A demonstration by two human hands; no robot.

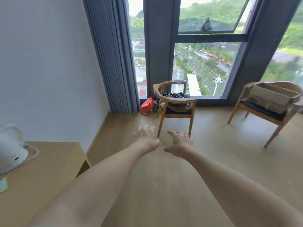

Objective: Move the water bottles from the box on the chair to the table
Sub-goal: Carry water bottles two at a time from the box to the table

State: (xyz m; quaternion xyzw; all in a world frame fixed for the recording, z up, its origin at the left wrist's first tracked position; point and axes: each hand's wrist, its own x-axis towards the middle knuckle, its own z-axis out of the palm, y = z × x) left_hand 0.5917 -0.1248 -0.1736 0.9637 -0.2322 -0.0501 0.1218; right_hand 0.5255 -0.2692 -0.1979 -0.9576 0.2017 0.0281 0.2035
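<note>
A brown cardboard box [270,98] lies on the dark seat of a wooden chair [255,110] at the far right by the window; its inside is hidden and no bottles show. The wooden table [54,163] fills the lower left. My left hand [146,138] and my right hand [180,143] are stretched out side by side over the floor in the middle, fingers spread and holding nothing. Both are far from the box and the table.
A white electric kettle [9,148] on its base stands on the table's left part. A second wooden chair [175,104] piled with clothes and cables stands by the window. A red bag [146,105] lies on the floor beside it. Grey curtains hang at the left.
</note>
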